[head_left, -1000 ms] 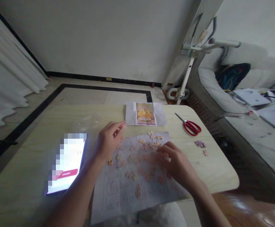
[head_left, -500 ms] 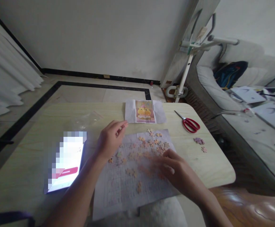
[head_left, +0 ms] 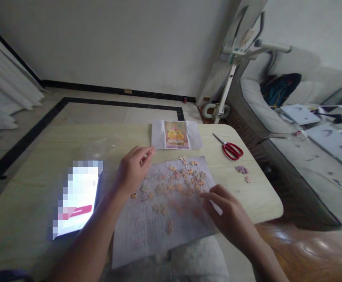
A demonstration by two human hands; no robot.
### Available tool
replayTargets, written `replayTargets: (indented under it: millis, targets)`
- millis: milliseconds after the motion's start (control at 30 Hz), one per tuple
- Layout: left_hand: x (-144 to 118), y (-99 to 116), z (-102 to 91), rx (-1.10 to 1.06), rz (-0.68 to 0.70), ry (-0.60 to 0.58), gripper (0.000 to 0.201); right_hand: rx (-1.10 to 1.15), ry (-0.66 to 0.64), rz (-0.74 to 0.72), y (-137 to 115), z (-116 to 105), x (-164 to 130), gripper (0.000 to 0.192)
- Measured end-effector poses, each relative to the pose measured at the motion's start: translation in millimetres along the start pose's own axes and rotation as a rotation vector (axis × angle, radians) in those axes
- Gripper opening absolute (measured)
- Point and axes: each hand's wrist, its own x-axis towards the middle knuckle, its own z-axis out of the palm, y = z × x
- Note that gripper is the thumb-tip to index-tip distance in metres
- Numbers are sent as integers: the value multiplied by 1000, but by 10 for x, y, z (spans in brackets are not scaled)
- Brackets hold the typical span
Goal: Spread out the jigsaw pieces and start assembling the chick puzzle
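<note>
Several small orange and pink jigsaw pieces lie scattered on a sheet of lined paper on a pale wooden table. My left hand hovers over the sheet's upper left part, pinching a small puzzle piece between thumb and fingertips. My right hand rests at the sheet's right edge, fingers bent and pointing left at the loose pieces; whether it holds one is unclear. A reference picture of a yellow cartoon figure lies beyond the sheet.
A lit phone lies at the left. Red-handled scissors and a few stray purple and pink pieces sit at the table's right. A clear plastic bag lies behind my left hand. A grey sofa with papers stands right.
My right hand has slid down and to the right, off the pile of pieces to the sheet's edge. My left hand keeps its pinch and has barely moved. The view shifted slightly.
</note>
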Motion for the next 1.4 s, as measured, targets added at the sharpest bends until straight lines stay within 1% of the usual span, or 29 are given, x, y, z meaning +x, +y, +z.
replayTargets:
  millis: [167, 267, 400, 533, 600, 700, 800, 900, 967, 1033, 1167, 1200, 1267, 1333, 1400]
  targets:
    - [13, 10, -11, 8, 18, 8, 19, -76, -47, 12, 113, -79, -126, 19]
    - [15, 5, -5, 15, 13, 17, 19, -123, -32, 33, 169, -103, -180, 19]
    - [9, 10, 2, 25, 11, 7, 19, -136, -23, 17, 215, -95, -241, 23]
    - [7, 34, -8, 23, 26, -17, 19, -139, -6, 41, 168, -62, -254, 22]
    - [9, 39, -12, 26, 38, -12, 18, -163, -35, 64, 120, -54, -229, 20]
    - [14, 37, -13, 27, 54, 22, 17, -173, -67, 83, 57, -54, -178, 22]
    - [19, 41, -19, 16, 54, 13, 17, -135, -41, 85, 30, -41, -149, 22]
    - [22, 52, -25, 25, 53, -5, 17, -86, 7, 58, 64, -11, -144, 18]
    - [23, 55, -26, 38, 54, -11, 18, -72, 75, 41, 155, -14, -132, 19]
    - [23, 53, -23, 42, 51, -13, 18, -93, 180, 58, 330, -64, -102, 19]
    - [24, 46, -15, 32, 52, -7, 18, -245, 430, 150, 851, -297, -14, 22]
    - [24, 47, -14, 33, 54, -4, 18, -292, 454, 163, 977, -357, 7, 24]
    - [24, 53, -15, 34, 49, 4, 18, -382, 449, 177, 1171, -438, 45, 29]
    - [24, 61, -21, 30, 36, 4, 18, -430, 412, 180, 1270, -462, 75, 32]
    - [26, 66, -27, 26, 30, -1, 19, -451, 387, 177, 1283, -451, 88, 32]
